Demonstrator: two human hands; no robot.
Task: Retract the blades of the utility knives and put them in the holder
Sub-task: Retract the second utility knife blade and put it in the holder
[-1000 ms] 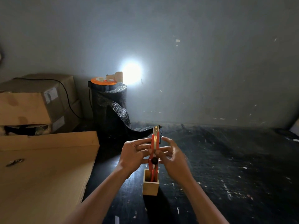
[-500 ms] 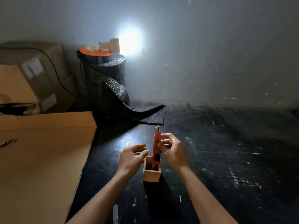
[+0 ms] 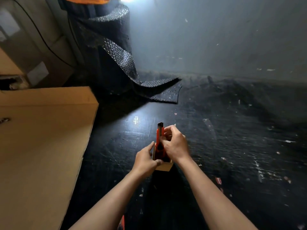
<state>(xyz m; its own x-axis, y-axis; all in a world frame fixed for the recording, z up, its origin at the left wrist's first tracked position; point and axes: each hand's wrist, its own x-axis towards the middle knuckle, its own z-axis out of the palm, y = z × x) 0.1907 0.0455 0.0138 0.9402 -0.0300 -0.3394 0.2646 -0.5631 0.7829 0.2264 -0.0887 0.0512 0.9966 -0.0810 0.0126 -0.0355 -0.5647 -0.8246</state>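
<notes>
A small wooden holder (image 3: 163, 167) stands on the black tabletop near the middle. An orange utility knife (image 3: 159, 138) stands upright in it, its dark tip pointing up above the rim. My right hand (image 3: 174, 144) grips the knife's upper body from the right. My left hand (image 3: 145, 159) clasps the holder's left side, thumb at its front rim. Whether the holder contains a second knife is hidden by my hands. A red-orange object (image 3: 122, 223) peeks out at the bottom edge between my forearms.
A large cardboard sheet (image 3: 41, 146) covers the left side, with stacked cardboard boxes (image 3: 33, 47) behind it. A roll of black bubble wrap (image 3: 106, 52) stands at the back, its loose end spread on the scuffed black table (image 3: 232, 155). A grey wall rises behind.
The knife has gone from held up between both hands down into the holder. My left hand left the knife and took the holder's side. The camera tilted downward.
</notes>
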